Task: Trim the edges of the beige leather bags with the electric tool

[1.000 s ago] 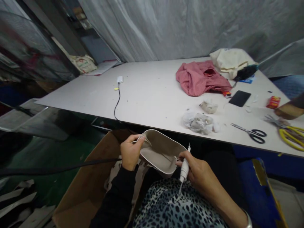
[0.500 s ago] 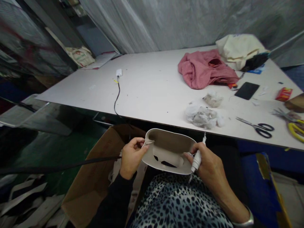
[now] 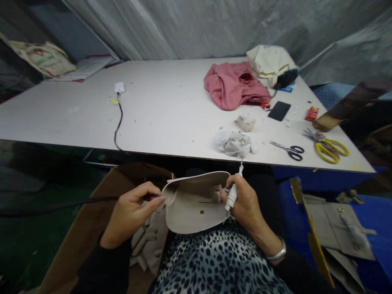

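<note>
A small beige, leather-like bag (image 3: 196,218) hangs between my hands above my lap. Its rim faces up, and a thin slit and a small dark metal fitting show on it. My left hand (image 3: 133,210) is closed, thumb and fingers pinching the folded left corner at the rim. My right hand (image 3: 246,202) grips the bag's right edge with the thumb and fingertips. In that same hand lies a white-wrapped tool (image 3: 232,198) with a thin metal point sticking up toward the table edge. Whatever sits between the left fingertips besides the fold is hidden.
On the white table (image 3: 165,118) are crumpled plastic bags (image 3: 234,143), black-handled scissors (image 3: 289,151), yellow-handled scissors (image 3: 327,147) and pink cloth (image 3: 234,85). A cardboard box (image 3: 88,216) with beige pieces stands lower left. A blue bin (image 3: 290,228) stands at right.
The bag has tilted, so its wide opening now looks narrower and the metal fitting shows. My left hand has drawn out leftward at the corner. The view has turned right.
</note>
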`<state>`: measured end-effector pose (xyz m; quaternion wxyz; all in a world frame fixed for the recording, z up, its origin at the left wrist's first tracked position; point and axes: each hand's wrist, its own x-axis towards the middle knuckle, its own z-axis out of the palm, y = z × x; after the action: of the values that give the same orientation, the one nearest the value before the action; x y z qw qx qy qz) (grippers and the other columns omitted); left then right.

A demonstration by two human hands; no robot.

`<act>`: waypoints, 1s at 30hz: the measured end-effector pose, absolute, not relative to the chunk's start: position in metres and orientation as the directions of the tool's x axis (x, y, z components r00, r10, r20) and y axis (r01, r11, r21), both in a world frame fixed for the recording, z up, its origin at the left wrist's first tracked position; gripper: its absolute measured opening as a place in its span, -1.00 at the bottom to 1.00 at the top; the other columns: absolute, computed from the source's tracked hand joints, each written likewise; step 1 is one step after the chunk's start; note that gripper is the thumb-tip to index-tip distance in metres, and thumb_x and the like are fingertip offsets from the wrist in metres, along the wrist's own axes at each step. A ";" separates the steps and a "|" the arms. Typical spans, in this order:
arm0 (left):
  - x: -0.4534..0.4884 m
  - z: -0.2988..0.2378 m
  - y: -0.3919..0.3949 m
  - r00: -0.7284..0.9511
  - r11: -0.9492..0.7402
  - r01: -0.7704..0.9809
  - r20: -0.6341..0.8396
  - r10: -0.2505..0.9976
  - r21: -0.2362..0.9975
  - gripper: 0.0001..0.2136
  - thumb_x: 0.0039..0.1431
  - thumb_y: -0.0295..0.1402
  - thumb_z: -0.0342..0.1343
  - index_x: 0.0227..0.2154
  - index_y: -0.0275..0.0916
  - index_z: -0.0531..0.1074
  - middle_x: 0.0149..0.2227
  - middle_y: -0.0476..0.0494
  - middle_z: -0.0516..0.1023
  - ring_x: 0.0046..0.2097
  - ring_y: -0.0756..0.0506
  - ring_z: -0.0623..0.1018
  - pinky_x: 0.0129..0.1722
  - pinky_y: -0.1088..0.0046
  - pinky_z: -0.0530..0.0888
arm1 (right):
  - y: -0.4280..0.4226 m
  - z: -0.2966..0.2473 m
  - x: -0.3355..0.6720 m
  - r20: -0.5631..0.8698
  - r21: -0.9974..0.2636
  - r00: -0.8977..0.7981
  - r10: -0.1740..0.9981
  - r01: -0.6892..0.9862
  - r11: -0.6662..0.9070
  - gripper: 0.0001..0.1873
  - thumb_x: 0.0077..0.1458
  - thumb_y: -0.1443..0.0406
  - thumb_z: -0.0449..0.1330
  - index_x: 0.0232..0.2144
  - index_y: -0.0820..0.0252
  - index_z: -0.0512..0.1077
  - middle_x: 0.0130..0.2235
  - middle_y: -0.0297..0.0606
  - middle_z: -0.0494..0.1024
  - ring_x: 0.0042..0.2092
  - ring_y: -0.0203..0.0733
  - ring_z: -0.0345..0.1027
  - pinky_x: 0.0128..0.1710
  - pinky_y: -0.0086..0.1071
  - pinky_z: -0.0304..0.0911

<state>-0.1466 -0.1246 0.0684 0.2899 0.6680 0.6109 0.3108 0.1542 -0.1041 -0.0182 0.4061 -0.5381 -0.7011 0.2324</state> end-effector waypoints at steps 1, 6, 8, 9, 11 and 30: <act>-0.145 0.072 -0.120 0.059 -0.137 0.615 0.128 0.990 0.776 -0.88 0.19 -0.33 0.23 -0.44 -0.23 0.51 -0.42 -0.03 0.50 -0.35 -0.05 0.50 -0.33 0.49 0.43 | -0.104 -0.019 0.154 0.315 -0.770 -0.102 0.943 0.554 0.317 -0.80 0.15 0.35 0.28 -0.22 0.10 0.33 -0.33 -0.37 0.41 -0.38 -0.25 0.30 -0.37 -0.41 0.18; -0.125 0.084 -0.091 0.226 -0.351 0.534 0.271 0.936 0.769 -0.94 0.23 -0.39 0.22 -0.36 -0.23 0.51 -0.30 -0.10 0.52 -0.22 -0.08 0.54 -0.21 0.44 0.48 | -0.105 -0.018 0.156 0.332 -0.822 -0.167 0.928 0.431 0.371 -0.71 0.15 0.39 0.28 -0.08 0.09 0.36 -0.25 -0.35 0.45 -0.33 -0.27 0.35 -0.32 -0.42 0.26; -0.115 0.088 -0.076 0.343 -0.399 0.539 0.239 0.908 0.742 -0.89 0.22 -0.35 0.26 -0.21 -0.23 0.55 -0.16 -0.16 0.56 -0.10 -0.13 0.56 -0.07 0.38 0.50 | -0.105 -0.014 0.157 0.337 -0.855 -0.159 0.928 0.362 0.372 -0.69 0.17 0.39 0.29 -0.06 0.07 0.37 -0.25 -0.37 0.44 -0.34 -0.28 0.36 -0.32 -0.43 0.28; -0.111 0.091 -0.069 0.398 -0.417 0.544 0.214 0.892 0.728 -0.80 0.21 -0.32 0.28 -0.12 -0.22 0.55 -0.07 -0.19 0.56 -0.02 -0.15 0.56 0.00 0.35 0.49 | -0.105 -0.011 0.158 0.335 -0.871 -0.156 0.929 0.325 0.368 -0.68 0.17 0.39 0.31 -0.05 0.05 0.38 -0.24 -0.37 0.45 -0.33 -0.29 0.37 -0.32 -0.44 0.29; -0.102 0.097 -0.052 0.505 -0.450 0.543 0.152 0.850 0.709 -0.60 0.17 -0.27 0.34 0.06 -0.20 0.51 0.11 -0.24 0.53 0.14 -0.21 0.52 0.16 0.27 0.44 | -0.104 -0.004 0.160 0.327 -0.896 -0.162 0.931 0.260 0.360 -0.66 0.17 0.37 0.34 -0.04 0.02 0.38 -0.18 -0.35 0.50 -0.27 -0.27 0.42 -0.29 -0.43 0.33; -0.009 0.044 -0.007 0.628 -0.050 0.376 -0.215 0.748 0.925 -0.66 0.01 -0.28 0.38 -0.14 -0.33 0.65 -0.20 -0.18 0.71 -0.14 -0.19 0.64 -0.07 0.35 0.49 | -0.084 0.005 0.168 0.168 -0.986 0.133 0.977 0.002 0.169 -0.64 0.09 0.31 0.43 -0.15 0.05 0.34 -0.12 -0.30 0.59 -0.16 -0.18 0.57 -0.14 -0.30 0.52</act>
<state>-0.0092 -0.0070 0.0444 0.5622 0.7055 0.3985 0.1653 0.1675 -0.0836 0.0048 0.5747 -0.4858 -0.5040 0.4239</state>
